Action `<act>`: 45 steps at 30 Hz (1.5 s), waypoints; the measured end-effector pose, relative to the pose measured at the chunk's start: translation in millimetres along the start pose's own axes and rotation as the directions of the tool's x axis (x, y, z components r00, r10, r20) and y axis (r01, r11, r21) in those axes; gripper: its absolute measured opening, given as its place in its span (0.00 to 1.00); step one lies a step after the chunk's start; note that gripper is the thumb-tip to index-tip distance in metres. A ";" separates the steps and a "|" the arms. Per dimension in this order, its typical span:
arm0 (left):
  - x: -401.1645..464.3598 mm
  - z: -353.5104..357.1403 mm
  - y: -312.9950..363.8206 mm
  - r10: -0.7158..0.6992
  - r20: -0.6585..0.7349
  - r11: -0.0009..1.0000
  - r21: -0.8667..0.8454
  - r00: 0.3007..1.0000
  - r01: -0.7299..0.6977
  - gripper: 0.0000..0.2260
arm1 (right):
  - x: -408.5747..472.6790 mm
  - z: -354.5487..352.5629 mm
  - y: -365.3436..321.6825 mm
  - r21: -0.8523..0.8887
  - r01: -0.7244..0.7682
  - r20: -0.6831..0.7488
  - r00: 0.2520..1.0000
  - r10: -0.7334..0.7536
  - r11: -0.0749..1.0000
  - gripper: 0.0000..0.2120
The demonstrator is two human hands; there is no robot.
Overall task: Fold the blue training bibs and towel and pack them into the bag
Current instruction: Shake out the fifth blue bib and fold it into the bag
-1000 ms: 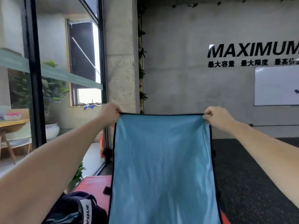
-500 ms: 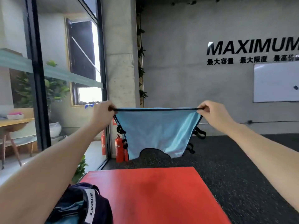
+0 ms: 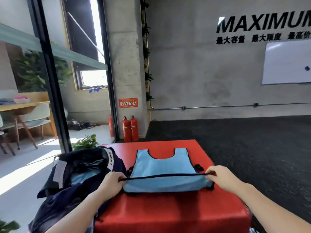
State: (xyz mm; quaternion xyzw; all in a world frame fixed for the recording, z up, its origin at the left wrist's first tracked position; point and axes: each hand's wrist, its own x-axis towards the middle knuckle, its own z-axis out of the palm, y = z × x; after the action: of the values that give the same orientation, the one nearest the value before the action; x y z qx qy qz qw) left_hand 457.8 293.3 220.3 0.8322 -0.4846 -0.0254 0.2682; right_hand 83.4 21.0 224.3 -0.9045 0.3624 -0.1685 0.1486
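A navy bag is gaping just left of the red padded box, where the light-blue bib (black-trimmed) is lying, left hand and right hand pinching its near hem.

Daylight pours through the window at left, glaring; sunlit patches streak the floor; edges bend, slightly soft.

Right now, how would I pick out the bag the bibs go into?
Find the big red mat block in the foreground. The bag slumps against its left side, beside the left hand. It is the only dark navy thing there, open-topped, with a white lettered strap and blue cloth inside.
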 end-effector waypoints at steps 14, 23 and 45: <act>44.6 15.1 21.3 -0.045 -0.106 0.950 -0.312 0.993 0.010 0.05 | 36.2 -11.6 17.1 0.241 -0.145 -0.054 0.985 0.163 0.959 0.07; 146.8 79.2 12.2 -0.108 -0.105 0.959 -0.272 0.989 0.076 0.06 | 116.5 51.8 64.6 0.288 -0.255 -0.059 0.957 0.283 0.923 0.06; 125.1 126.7 -25.1 -0.252 0.112 0.960 -0.099 0.961 0.263 0.12 | 104.7 102.3 89.6 0.240 -0.361 0.059 0.932 0.357 0.901 0.10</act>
State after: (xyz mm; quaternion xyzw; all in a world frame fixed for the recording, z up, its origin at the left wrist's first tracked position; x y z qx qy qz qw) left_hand 505.7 146.9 127.3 0.8695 -0.3824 -0.1285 0.2850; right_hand 142.5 -100.0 118.0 -0.7979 0.4980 -0.1759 0.2906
